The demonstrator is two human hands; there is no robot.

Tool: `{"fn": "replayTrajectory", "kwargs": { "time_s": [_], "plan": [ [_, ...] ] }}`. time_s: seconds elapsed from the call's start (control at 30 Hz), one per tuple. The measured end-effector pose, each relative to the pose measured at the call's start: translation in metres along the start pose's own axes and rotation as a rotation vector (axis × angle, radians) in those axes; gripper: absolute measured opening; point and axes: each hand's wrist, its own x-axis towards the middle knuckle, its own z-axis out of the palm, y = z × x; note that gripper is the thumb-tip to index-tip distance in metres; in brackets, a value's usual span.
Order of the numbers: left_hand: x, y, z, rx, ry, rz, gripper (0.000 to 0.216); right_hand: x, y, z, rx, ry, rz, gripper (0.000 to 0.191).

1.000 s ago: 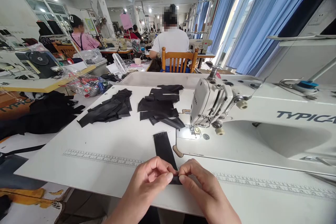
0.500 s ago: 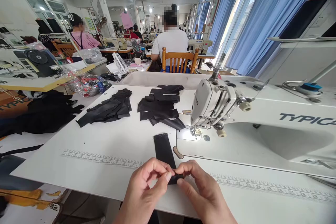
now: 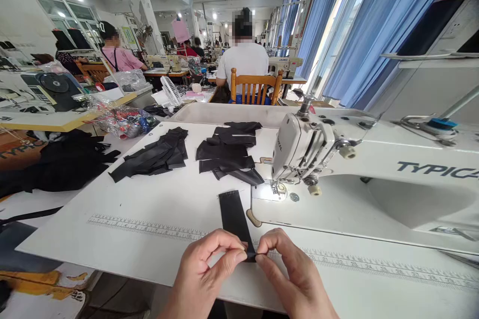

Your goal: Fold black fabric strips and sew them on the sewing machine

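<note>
A black fabric strip (image 3: 235, 214) lies lengthwise on the white sewing table, its near end lifted a little and pinched by both hands. My left hand (image 3: 215, 269) grips that end between thumb and forefinger, on its left side. Thumb and forefinger of my right hand (image 3: 286, 266) are closed on the right corner of the same end. The fingertips of the two hands almost meet and partly hide the end, which looks folded. Just beyond, to the right, stands the sewing machine head (image 3: 299, 147) with its lit needle plate (image 3: 270, 189).
Two piles of black fabric pieces, one on the left (image 3: 157, 152) and one in the middle (image 3: 228, 149), lie farther back. A printed ruler (image 3: 149, 227) crosses the table. At left are dark cloth (image 3: 56, 164) and a plastic bag (image 3: 123, 119). A person sits ahead near a wooden chair (image 3: 256, 82).
My left thumb and fingers have closed down onto the strip's end. My right fingers have drawn together at its corner. The rest of the strip has stayed in place.
</note>
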Motion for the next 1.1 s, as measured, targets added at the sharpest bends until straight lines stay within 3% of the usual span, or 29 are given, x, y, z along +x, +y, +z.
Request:
{"fn": "replayTrajectory", "kwargs": {
  "time_s": [0.13,0.3,0.5,0.7,0.77,0.87,0.97,1.1],
  "plan": [
    [0.001,0.001,-0.002,-0.003,0.014,-0.058,0.020,0.000,0.002,-0.003,0.038,-0.029,0.025,0.016],
    [0.002,0.008,-0.003,-0.186,-0.052,-0.176,0.028,-0.001,0.014,0.001,0.153,-0.092,0.075,0.023],
    [0.008,0.003,-0.002,-0.283,-0.038,-0.189,0.030,0.000,0.014,0.002,0.164,-0.129,0.107,0.024],
    [-0.001,0.001,-0.008,-0.089,-0.072,-0.179,0.023,0.001,0.002,-0.008,-0.001,-0.192,0.097,0.021],
    [-0.009,-0.002,-0.010,0.053,-0.090,-0.118,0.022,-0.005,0.005,-0.010,-0.053,-0.212,0.036,0.018],
    [-0.021,-0.011,-0.009,0.330,-0.067,0.093,0.023,-0.015,0.011,-0.010,-0.129,-0.242,-0.069,0.018],
    [-0.026,-0.023,-0.005,0.551,0.003,0.264,0.021,-0.018,0.015,-0.008,-0.244,-0.246,-0.123,0.020],
    [-0.025,-0.034,0.000,0.745,0.083,0.389,0.015,-0.012,0.014,-0.005,-0.378,-0.248,-0.146,0.019]
  ]
}}
